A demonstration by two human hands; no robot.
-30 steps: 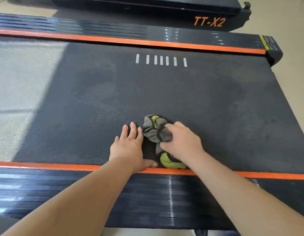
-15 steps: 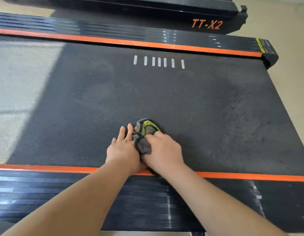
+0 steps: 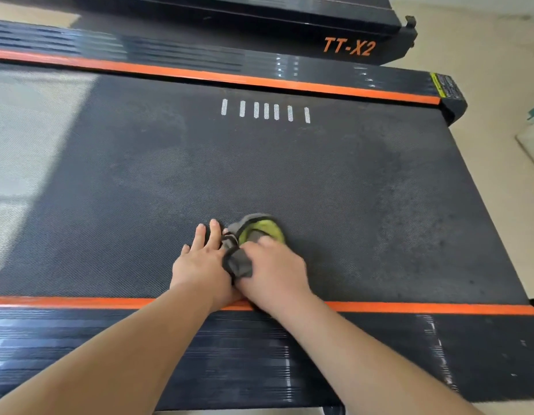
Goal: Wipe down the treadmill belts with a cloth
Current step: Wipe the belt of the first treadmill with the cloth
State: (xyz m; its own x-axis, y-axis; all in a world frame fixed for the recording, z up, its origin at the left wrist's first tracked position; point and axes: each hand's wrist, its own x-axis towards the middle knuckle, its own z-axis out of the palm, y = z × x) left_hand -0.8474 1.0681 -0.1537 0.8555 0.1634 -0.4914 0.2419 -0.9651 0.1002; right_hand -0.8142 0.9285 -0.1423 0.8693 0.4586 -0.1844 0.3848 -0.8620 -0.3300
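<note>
My right hand (image 3: pixel 271 271) is on top of the cloth (image 3: pixel 253 233), fingers curled over it and bunching it, though they blur a little. A second ago this hand sat further to the right, with the cloth spread looser between my two hands and a green fold down by the orange stripe (image 3: pixel 409 308). I've since pulled it in to the left, so the cloth is now a tight grey-and-green wad. The green shows at its far edge and a grey fold is squeezed up between my hands.

My left hand (image 3: pixel 200 262) has barely shifted. It lies flat on the belt (image 3: pixel 319 181) with fingers straight, its thumb side touching the cloth, holding nothing.

I take this as gathering the cloth for a fresh stroke rather than a wiping pass, because the wad has covered almost no belt. It sits on the near edge of the belt, just beyond the orange stripe and the ribbed side rail (image 3: pixel 349 354).

Further out, the belt looks dull and smudged towards its right end (image 3: pixel 394 199), so that part probably still needs wiping. The white dashes (image 3: pixel 265 110) lie well beyond the cloth. The second treadmill (image 3: pixel 348 47) behind hasn't been reached from here.
</note>
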